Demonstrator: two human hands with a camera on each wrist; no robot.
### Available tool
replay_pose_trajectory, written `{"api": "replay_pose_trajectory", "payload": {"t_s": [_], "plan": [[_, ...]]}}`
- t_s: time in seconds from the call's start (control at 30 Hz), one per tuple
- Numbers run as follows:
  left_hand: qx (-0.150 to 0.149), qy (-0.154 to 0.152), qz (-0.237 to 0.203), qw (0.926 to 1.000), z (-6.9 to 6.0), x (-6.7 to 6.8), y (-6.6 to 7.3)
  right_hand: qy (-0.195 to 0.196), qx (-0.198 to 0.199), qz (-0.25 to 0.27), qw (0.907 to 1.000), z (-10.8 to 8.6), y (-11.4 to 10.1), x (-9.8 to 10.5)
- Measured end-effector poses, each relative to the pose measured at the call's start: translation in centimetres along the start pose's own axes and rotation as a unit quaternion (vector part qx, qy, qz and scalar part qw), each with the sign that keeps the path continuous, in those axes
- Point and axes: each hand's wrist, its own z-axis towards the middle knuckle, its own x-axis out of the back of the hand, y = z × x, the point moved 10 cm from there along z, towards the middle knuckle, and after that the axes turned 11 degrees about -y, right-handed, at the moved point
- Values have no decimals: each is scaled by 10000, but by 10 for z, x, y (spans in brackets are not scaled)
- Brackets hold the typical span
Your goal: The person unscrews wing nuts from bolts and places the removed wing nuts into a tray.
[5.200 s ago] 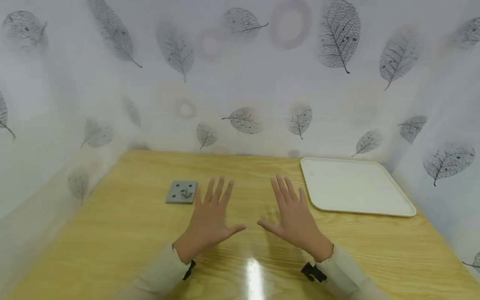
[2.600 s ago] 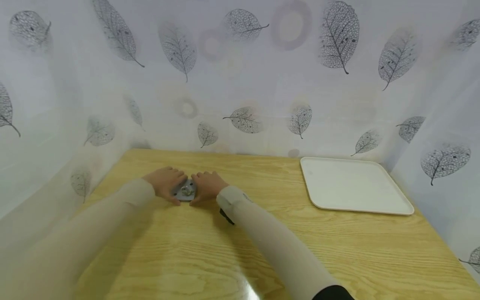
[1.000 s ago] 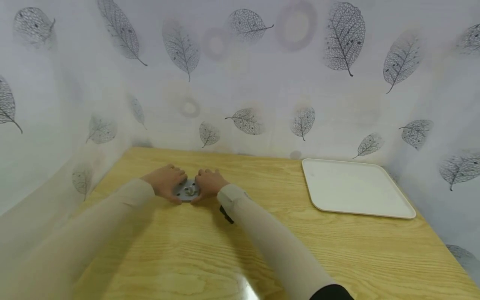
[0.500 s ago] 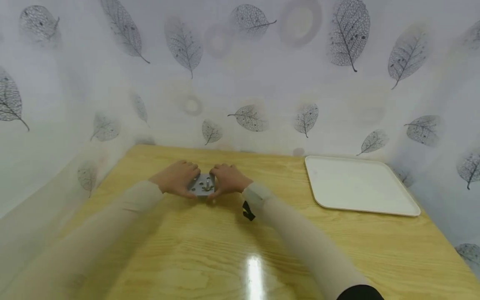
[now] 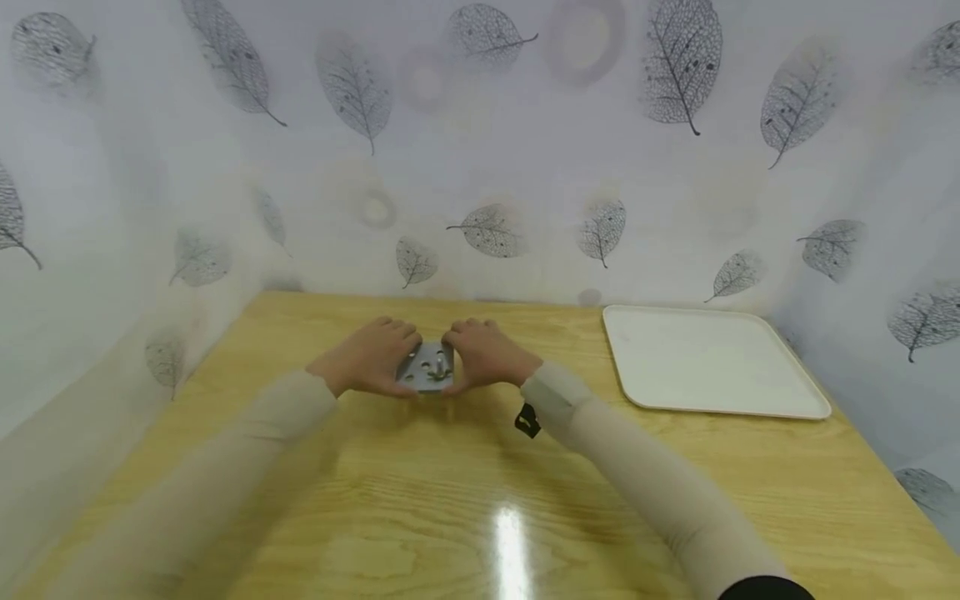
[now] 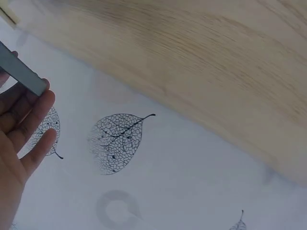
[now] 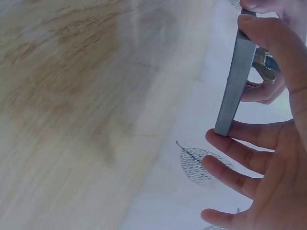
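Observation:
A square grey metal plate (image 5: 420, 363) with several holes is held between my two hands in the head view. A bolt with a brass-coloured wing nut (image 5: 439, 372) stands up from its face; the same wing nut (image 7: 265, 67) shows beside the plate's edge in the right wrist view. My left hand (image 5: 371, 358) grips the left side, thumb at the near edge and fingers at the far one. On the right side my right hand (image 5: 491, 354) pinches it likewise. Both wrist views show the plate raised off the table, with fingertips at its edge (image 6: 21, 72).
A white rectangular tray (image 5: 720, 360) lies at the back right of the wooden table (image 5: 420, 500). Behind and at both sides hangs a pale leaf-patterned curtain (image 5: 525, 167), close to the table's back edge. A bright light reflection lies near the front.
My hands went from spread over the table to gripping the plate on both sides. In the last second they have lifted it and moved it to the right. The tray stays put.

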Motion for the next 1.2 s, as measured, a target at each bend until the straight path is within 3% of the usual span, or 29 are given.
{"api": "replay_pose_trajectory", "payload": {"t_s": [0.37, 0.87, 1.2], "plan": [[-108, 306, -244, 9992, -4, 21, 19, -20, 185, -303, 9994, -25, -2, 11], [-241, 532, -279, 9979, -4, 30, 32, 79, 298, -367, 9989, -40, -4, 14], [-127, 479, -567, 9972, -8, 36, 36, 727, 564, 21, 9958, -51, -3, 21]]}}
